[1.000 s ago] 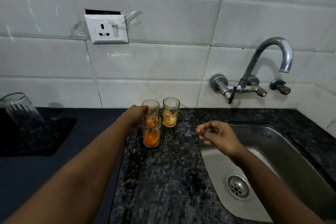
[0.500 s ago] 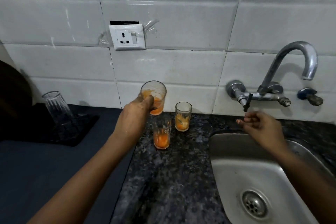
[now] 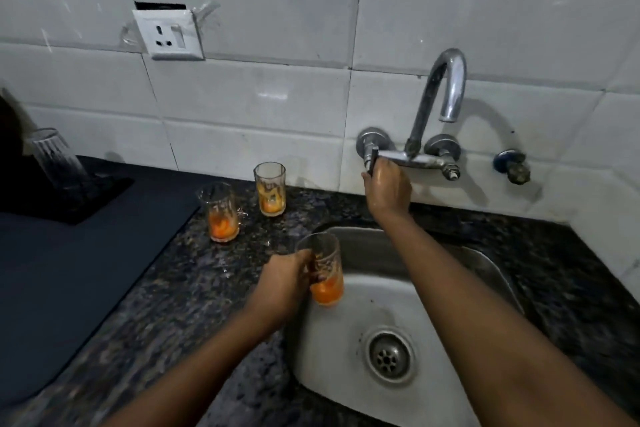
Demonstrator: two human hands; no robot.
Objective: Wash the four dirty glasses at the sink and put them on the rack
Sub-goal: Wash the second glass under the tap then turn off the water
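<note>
1. Two hands are at work, each on its own job. The left hand (image 3: 289, 282) is wrapped round a dirty glass (image 3: 323, 270) and holds it upright over the left edge of the sink (image 3: 485, 274), so the orange dregs in its bottom stay in and any drip falls into the basin.
2. The right hand (image 3: 388, 189) reaches up to the tap (image 3: 438, 107); its fingers close on the lever handle (image 3: 371, 158) at the left end of the tap body. No water shows at the spout, so the likely aim is to start the flow.
3. The held glass sits lower than the spout and to its left. It probably needs to move right to meet the stream.
4. Two more dirty glasses wait on the speckled table: the near one (image 3: 221, 213) and the far one (image 3: 270, 189), close together, both upright with orange residue. They stand near the sink rim, within easy reach.
5. A clear ribbed glass (image 3: 57, 159) leans mouth-down on the dark rack (image 3: 90, 194) at far left, well apart from the sink, presumably draining.
6. Judgement: one of four seems done, and the second is about to be rinsed.
</note>
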